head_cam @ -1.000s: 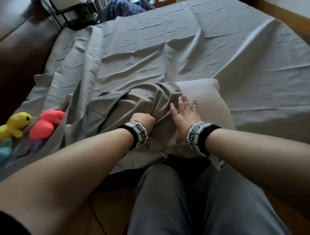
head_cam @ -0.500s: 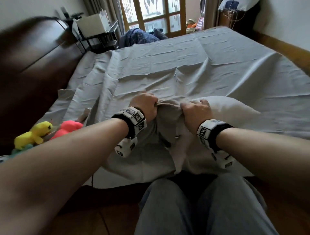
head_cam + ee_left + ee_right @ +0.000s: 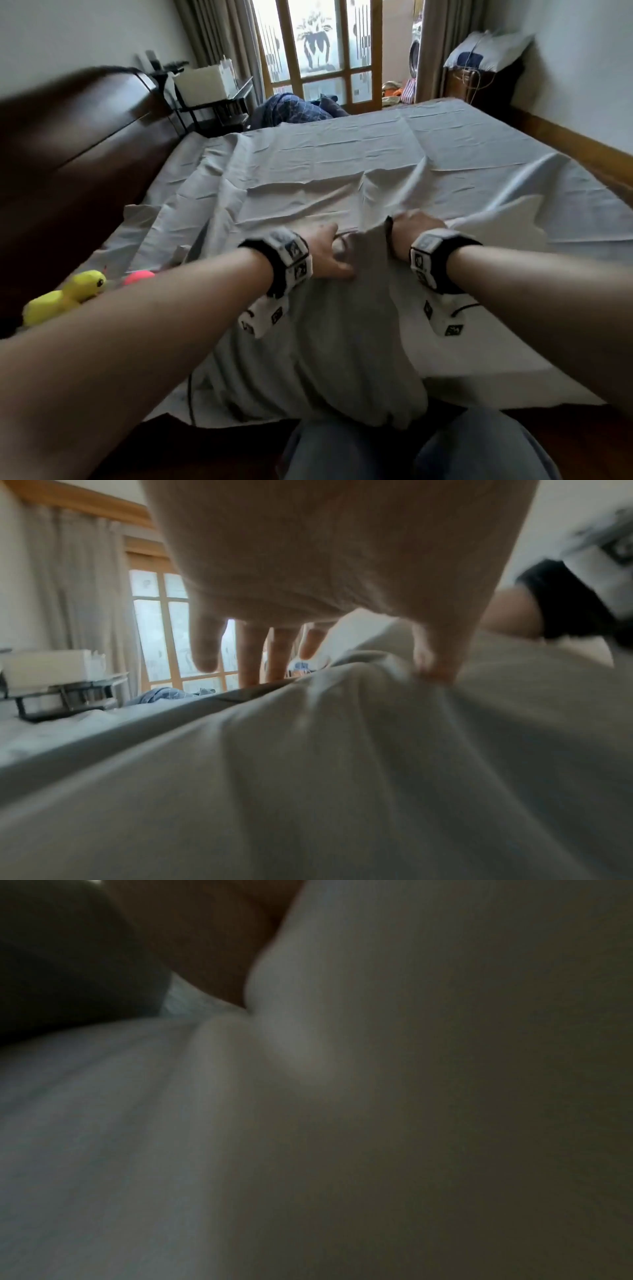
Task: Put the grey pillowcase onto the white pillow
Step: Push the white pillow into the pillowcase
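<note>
The white pillow (image 3: 496, 342) stands raised on the bed's near edge. The grey pillowcase (image 3: 349, 325) hangs over its left part, down to my knees. My left hand (image 3: 325, 253) grips the pillowcase's top edge, thumb in front and fingers over the top. The left wrist view shows the thumb (image 3: 435, 666) pressed into the grey pillowcase (image 3: 342, 777). My right hand (image 3: 414, 222) curls over the top where the pillowcase meets the pillow. The right wrist view is dark and shows only a finger (image 3: 205, 947) dug into pale cloth.
The grey bedsheet (image 3: 342, 154) lies wrinkled across the bed. A dark wooden headboard (image 3: 68, 154) runs along the left. A yellow plush toy (image 3: 65, 298) and a pink plush toy (image 3: 138, 277) lie at the left edge. My jeans-clad legs (image 3: 376, 452) stand against the bed.
One second ago my right hand lay flat on the pillow; now it is curled on the top edge. Both hands have lifted pillow and pillowcase upright, and my view has tilted up.
</note>
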A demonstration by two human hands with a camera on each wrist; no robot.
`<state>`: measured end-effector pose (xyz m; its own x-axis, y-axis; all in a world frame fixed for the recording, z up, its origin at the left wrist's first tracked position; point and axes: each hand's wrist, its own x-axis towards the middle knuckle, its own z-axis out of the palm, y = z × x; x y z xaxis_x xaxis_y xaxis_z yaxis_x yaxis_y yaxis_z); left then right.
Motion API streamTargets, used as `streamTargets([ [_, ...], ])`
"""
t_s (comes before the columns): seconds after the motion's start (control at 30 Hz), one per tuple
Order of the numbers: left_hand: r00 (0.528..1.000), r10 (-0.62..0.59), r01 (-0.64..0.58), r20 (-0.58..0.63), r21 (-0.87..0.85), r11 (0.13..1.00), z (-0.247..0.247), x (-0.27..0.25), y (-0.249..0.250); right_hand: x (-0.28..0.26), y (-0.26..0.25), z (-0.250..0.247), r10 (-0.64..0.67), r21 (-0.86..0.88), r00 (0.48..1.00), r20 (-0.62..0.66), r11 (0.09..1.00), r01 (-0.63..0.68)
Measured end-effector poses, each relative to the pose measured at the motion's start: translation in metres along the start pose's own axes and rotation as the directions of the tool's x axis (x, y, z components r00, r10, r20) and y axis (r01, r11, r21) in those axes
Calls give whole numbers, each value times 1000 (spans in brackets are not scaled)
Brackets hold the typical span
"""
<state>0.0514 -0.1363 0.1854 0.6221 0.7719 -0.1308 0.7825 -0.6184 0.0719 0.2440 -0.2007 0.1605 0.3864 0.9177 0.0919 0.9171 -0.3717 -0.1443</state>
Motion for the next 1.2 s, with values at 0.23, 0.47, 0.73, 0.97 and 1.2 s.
streamTargets([
  [0.23, 981, -132, 147, -139, 102, 984, 82, 37, -25, 37, 9, 47, 5, -105, 998, -63, 994, -11],
  [0.47, 995, -60, 60, 82, -2, 998, 110, 66, 8, 42, 63, 81, 235, -122, 946, 223, 970, -212],
  [0.73, 995, -102, 102, -10, -16, 995, 109, 80, 71, 25, 126, 103, 529, 44, 800, 284, 826, -562],
  [0.97, 987, -64, 114, 147, -361, 925, 114, 106, 103, 28, 142, 101, 475, 191, 737, 481, 763, -617],
  [1.2, 997, 78, -41, 14, -750, 660, 64, 103, 132, 31, 67, 81, 149, 84, 761, 631, 962, -258],
])
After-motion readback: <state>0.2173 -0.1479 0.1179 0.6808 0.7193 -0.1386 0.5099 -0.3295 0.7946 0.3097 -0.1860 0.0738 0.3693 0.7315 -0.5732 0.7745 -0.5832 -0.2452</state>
